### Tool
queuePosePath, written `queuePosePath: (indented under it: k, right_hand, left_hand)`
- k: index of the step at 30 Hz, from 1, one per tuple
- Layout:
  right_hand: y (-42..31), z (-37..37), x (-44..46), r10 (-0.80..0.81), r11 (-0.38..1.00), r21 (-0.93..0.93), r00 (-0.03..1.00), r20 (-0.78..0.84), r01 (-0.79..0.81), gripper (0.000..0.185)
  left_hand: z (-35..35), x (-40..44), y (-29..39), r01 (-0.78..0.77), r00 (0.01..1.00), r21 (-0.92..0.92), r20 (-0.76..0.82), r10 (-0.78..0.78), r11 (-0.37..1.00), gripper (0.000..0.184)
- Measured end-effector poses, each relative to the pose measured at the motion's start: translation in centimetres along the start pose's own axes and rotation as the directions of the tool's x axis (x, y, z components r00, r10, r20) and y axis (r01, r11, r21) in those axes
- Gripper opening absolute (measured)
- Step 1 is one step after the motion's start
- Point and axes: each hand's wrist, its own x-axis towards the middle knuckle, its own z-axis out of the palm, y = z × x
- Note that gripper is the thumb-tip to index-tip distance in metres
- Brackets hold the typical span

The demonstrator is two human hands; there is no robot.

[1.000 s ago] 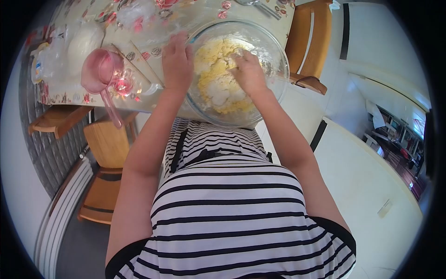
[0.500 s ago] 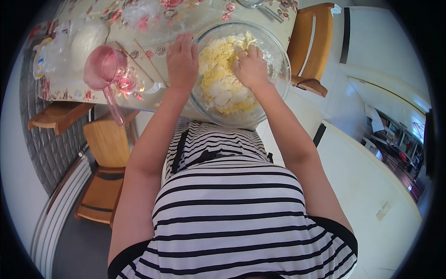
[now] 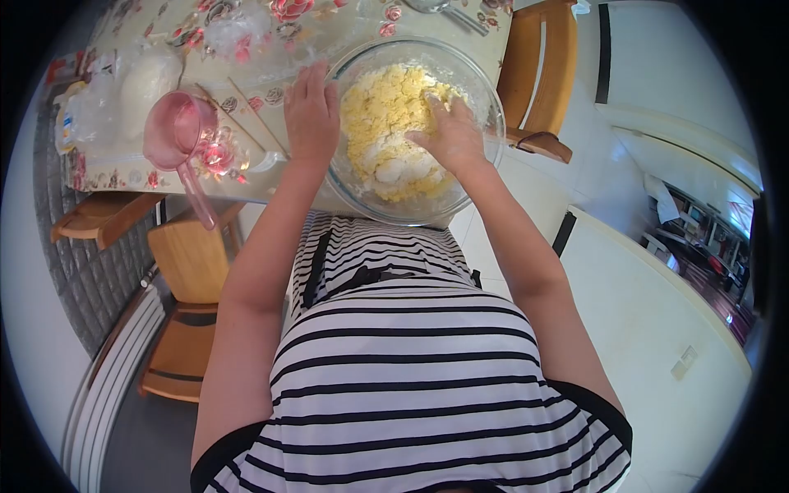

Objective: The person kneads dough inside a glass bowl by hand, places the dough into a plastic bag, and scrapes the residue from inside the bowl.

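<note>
A large clear glass bowl (image 3: pixel 490 164) holds crumbly yellow dough (image 3: pixel 374 115) with a patch of white flour (image 3: pixel 399 170) toward the near side. Inside it, at the right, my right hand (image 3: pixel 456 141) is open with thumb and fingers spread, its fingertips at the mixture and dusted with flour. My left hand (image 3: pixel 314 119) lies against the bowl's left side, fingers stretched out and pointing away from me, not wrapped round anything.
Left on the flowered tablecloth are a pink measuring cup (image 3: pixel 179 131), chopsticks (image 3: pixel 255 115) and a bag of white flour (image 3: pixel 152 78). A metal utensil (image 3: pixel 464 18) lies at the back. Wooden chairs stand right (image 3: pixel 538 74) and left (image 3: pixel 189 263).
My right hand has drawn back slightly toward the right side of the bowl, and its fingers have spread from a curled position. My left hand stays at the bowl's left side.
</note>
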Motion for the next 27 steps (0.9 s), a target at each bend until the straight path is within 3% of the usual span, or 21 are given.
queuePosePath:
  k: [2, 3, 5, 6, 8, 9, 11, 15, 17, 19, 21, 22, 26, 27]
  right_hand:
    - [0.4, 0.5, 0.0, 0.202, 0.952, 0.218, 0.976, 0.083, -0.215, 0.083]
    - [-1.1, 0.2, -0.5, 0.204, 0.953, 0.213, 0.976, 0.082, -0.217, 0.083]
    - [-5.0, 0.0, -1.9, 0.118, 0.993, -0.030, 0.987, 0.108, -0.115, 0.079]
    - [-6.4, 0.9, -2.3, 0.118, 0.993, -0.029, 0.987, 0.111, -0.116, 0.079]
    - [-7.9, 3.0, -2.8, -0.235, 0.970, -0.049, 0.972, 0.029, 0.236, 0.068]
    - [-7.6, 3.6, -2.4, -0.234, 0.971, -0.046, 0.972, 0.024, 0.235, 0.068]
    - [-6.4, 4.1, -0.9, -0.447, 0.894, -0.036, 0.895, -0.018, 0.446, 0.063]
    - [-1.2, 1.2, 0.5, -0.336, 0.941, -0.089, 0.936, -0.106, 0.328, 0.057]
    - [1.1, 1.7, 0.6, -0.136, 0.991, -0.017, 0.981, -0.141, 0.135, 0.058]
    - [0.7, 2.8, -0.4, -0.043, 0.998, 0.046, 0.992, -0.120, 0.049, 0.068]
    - [-2.8, 1.7, -1.9, 0.049, 0.998, 0.027, 0.998, 0.033, -0.050, 0.083]
    - [-4.5, 0.5, -2.8, 0.012, 1.000, -0.029, 0.991, 0.134, -0.008, 0.092]
    - [-5.2, 1.6, -2.4, -0.115, 0.993, 0.057, 0.981, 0.159, 0.107, 0.087]
    - [-4.8, 2.5, -1.7, -0.211, 0.977, 0.068, 0.966, 0.150, 0.203, 0.084]
  left_hand:
    - [0.1, 0.1, 0.1, -0.002, 1.000, -0.009, -0.005, 0.002, 1.000, 0.037]
    - [0.2, 0.1, 0.1, 0.004, 1.000, -0.007, -0.001, -0.004, 1.000, 0.037]
    - [0.2, 0.2, 0.0, 0.010, 1.000, 0.000, 0.002, -0.010, 1.000, 0.036]
    - [0.2, 0.1, 0.0, 0.013, 1.000, 0.005, 0.010, -0.013, 1.000, 0.036]
    - [0.2, 0.1, 0.0, 0.008, 1.000, 0.011, 0.019, -0.008, 1.000, 0.036]
    - [0.0, 0.1, 0.0, 0.013, 1.000, -0.016, 0.020, -0.013, 1.000, 0.036]
    - [0.0, 0.3, 0.1, 0.018, 1.000, -0.042, 0.019, -0.017, 0.999, 0.036]
    - [0.0, 0.0, 0.0, -0.002, 1.000, -0.023, -0.003, 0.002, 1.000, 0.036]
    - [0.2, 0.0, -0.2, -0.004, 1.000, -0.035, -0.011, 0.003, 0.999, 0.037]
    - [0.5, -0.1, -0.3, -0.011, 1.000, -0.032, -0.019, 0.010, 0.999, 0.036]
    - [0.4, -0.1, -0.2, -0.005, 1.000, -0.026, -0.015, 0.005, 1.000, 0.036]
    - [0.3, 0.0, -0.1, -0.003, 1.000, -0.020, -0.012, 0.002, 1.000, 0.036]
    - [0.2, 0.0, -0.2, -0.015, 1.000, -0.015, -0.001, 0.015, 1.000, 0.036]
    - [0.1, 0.1, -0.2, -0.002, 1.000, -0.014, 0.021, 0.002, 1.000, 0.035]
